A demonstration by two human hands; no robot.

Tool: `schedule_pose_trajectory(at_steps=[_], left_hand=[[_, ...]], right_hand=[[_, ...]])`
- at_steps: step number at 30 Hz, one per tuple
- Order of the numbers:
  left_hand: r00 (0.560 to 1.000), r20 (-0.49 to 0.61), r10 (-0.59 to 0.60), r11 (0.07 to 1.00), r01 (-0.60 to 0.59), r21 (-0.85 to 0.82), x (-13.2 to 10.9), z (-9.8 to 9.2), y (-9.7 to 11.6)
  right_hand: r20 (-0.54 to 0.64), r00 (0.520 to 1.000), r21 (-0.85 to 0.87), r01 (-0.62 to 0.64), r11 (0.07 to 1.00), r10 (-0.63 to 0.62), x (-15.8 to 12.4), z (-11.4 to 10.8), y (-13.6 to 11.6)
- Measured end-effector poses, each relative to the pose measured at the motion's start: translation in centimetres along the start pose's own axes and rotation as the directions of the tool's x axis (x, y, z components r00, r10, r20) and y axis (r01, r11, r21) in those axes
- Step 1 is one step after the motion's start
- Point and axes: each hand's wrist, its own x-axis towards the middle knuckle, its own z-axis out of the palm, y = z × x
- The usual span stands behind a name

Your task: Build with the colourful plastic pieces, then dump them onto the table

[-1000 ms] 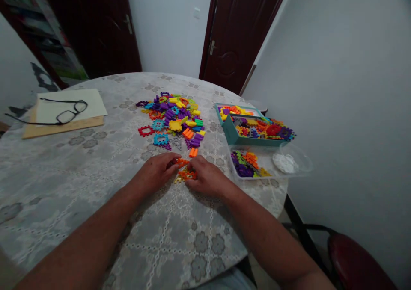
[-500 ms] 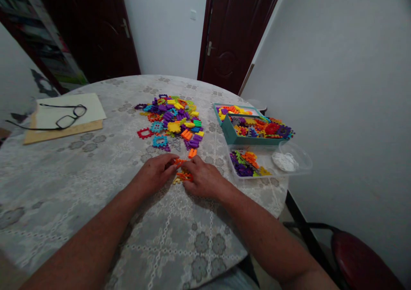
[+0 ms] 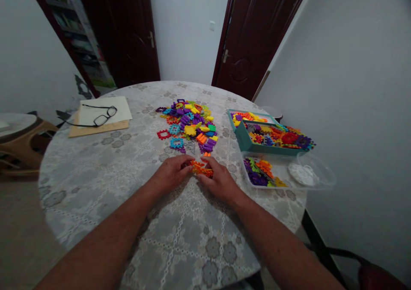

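Between my two hands are orange toothed plastic building pieces, low over the near part of the table. My left hand pinches their left end between thumb and fingers. My right hand grips the right end, with its thumb below and fingers above. How the pieces join is too small to make out. Just beyond my hands lies a heap of mixed building pieces in purple, yellow, blue, red and orange. A small orange piece lies at its near edge.
To the right, a teal box holds more pieces. In front of it sits a clear plastic tray with pieces and a bundle of white string. Black glasses rest on papers at the left. A patterned cloth covers the round table.
My view has swung left, so the table appears shifted right. My right hand has turned and its fingers spread more around the orange pieces, which show more between my hands.
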Motion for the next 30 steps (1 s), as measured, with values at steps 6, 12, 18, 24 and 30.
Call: schedule_pose_trajectory(at_steps=[6, 12, 18, 24, 30], left_hand=[[0.988, 0.143, 0.053, 0.978, -0.022, -0.208, -0.1, -0.4, 1.1], [0.972, 0.205, 0.115, 0.96, -0.056, -0.274, -0.4, 0.2, 1.5], [0.991, 0.115, 0.062, 0.98, -0.038, -0.197, -0.5, 0.2, 1.4], [0.994, -0.11, 0.022, 1.0, -0.02, 0.02, 0.0, -0.5, 0.5], [0.988, -0.146, 0.056, 0.994, -0.041, 0.099, 0.0, -0.7, 0.4]], right_hand=[[-0.048, 0.998, 0.081, -0.033, 0.996, 0.037, 0.0, -0.3, -0.1], [0.013, 1.0, -0.017, -0.022, 1.0, 0.022, -0.1, -1.9, -0.6], [-0.147, 0.989, -0.189, -0.06, 0.98, 0.032, -1.1, -7.6, -0.9], [-0.454, 0.877, -0.394, -0.358, 0.847, 0.16, -5.4, -15.5, 1.8], [-0.474, 0.849, -0.493, -0.475, 0.729, 0.232, -8.5, -17.3, 5.9]])
